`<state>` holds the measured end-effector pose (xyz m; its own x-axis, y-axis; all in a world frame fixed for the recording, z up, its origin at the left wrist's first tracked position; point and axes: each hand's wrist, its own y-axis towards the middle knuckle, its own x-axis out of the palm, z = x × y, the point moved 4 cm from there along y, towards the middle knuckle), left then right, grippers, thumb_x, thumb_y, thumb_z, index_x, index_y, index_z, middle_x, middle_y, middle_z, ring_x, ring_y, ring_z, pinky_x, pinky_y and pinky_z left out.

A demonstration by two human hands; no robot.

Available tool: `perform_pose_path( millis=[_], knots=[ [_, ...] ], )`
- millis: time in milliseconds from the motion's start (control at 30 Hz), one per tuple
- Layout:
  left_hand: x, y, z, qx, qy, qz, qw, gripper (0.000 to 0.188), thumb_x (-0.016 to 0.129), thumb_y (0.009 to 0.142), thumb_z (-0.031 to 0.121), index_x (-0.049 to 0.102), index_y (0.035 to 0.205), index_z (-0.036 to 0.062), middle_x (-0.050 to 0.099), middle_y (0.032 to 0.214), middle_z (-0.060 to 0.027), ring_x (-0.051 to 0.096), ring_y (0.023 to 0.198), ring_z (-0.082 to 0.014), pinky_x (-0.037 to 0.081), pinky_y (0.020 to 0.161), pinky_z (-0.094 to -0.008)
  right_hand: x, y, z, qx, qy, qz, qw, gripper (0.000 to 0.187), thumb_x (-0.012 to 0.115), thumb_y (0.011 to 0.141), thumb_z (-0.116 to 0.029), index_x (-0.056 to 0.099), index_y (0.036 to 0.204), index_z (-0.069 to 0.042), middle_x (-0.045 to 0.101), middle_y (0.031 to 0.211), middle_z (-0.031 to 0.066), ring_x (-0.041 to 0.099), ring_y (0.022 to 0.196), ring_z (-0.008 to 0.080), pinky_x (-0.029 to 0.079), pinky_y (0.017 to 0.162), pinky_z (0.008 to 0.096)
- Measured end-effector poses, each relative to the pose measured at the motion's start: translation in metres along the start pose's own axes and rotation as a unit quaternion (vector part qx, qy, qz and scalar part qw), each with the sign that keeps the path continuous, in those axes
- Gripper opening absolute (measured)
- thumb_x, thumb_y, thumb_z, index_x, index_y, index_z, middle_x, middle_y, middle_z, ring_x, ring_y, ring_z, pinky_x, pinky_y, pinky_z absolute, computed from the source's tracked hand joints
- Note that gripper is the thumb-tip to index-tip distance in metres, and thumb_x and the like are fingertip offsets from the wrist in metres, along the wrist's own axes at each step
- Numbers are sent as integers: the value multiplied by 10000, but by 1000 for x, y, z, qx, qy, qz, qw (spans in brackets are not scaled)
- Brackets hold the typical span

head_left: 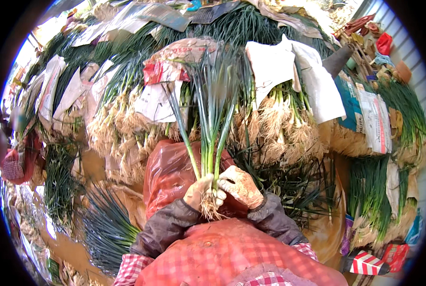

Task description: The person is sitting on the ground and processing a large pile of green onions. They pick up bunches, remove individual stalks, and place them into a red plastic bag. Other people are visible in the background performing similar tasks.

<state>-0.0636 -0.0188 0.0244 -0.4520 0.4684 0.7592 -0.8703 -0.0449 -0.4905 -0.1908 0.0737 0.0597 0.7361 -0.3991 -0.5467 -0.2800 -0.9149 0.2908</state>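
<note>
A small bunch of green onions stands upright in front of my chest, dark leaves up and pale hairy roots hanging down. My left hand, in a soiled pale glove, is closed round the white lower stalks. From the other side my right hand, its glove caked with dirt, has its curled fingers against the same stalks just above the roots. Some of those fingertips are hidden behind the bunch. A red plastic sheet covers my lap beneath the hands.
Ahead lies a long heap of green onions, roots toward me, partly covered by white sacks. Loose dark leaves lie at my right. Another bunch rests at my left. More green onions stand at the far right near a corrugated wall.
</note>
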Motion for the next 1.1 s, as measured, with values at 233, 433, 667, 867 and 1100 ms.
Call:
perform_pose_path(
  millis=[233,433,667,867,1100],
  knots=[
    [-17,6,7,-11,-60,-126,990,443,526,978,373,554,1200,-10,646,862,-115,625,657,-192,520,581,-298,-28,-26,-4,212,425,54,878,156,587,900,-129,668,866,0,633,841,42,597,738,104,460,678,259],
    [19,2,26,97,-43,-41,994,340,630,890,187,565,1192,46,642,1040,-116,617,1023,-291,530,867,-451,-36,-16,40,226,3,48,973,240,681,884,-210,669,1049,-37,682,989,134,652,932,282,515,820,362],
    [34,21,25,20,-194,5,981,386,672,882,339,628,1077,9,657,1007,-108,657,870,-245,568,674,-362,4,15,-45,-7,-102,-21,995,369,707,840,-279,630,1127,-61,648,990,148,611,936,336,480,803,415],
    [12,41,21,92,24,-25,995,242,678,893,259,697,997,42,678,1054,-47,583,743,-79,452,621,-234,-13,-40,-36,271,129,-69,951,74,630,871,-99,646,851,-30,643,760,78,616,617,144,492,541,302],
    [27,63,32,168,124,-33,977,266,794,802,322,687,884,93,637,771,31,532,640,-80,398,549,-253,-21,-34,-20,327,267,101,901,273,595,937,-236,577,1069,2,622,923,176,586,769,249,483,678,349]
  ],
)
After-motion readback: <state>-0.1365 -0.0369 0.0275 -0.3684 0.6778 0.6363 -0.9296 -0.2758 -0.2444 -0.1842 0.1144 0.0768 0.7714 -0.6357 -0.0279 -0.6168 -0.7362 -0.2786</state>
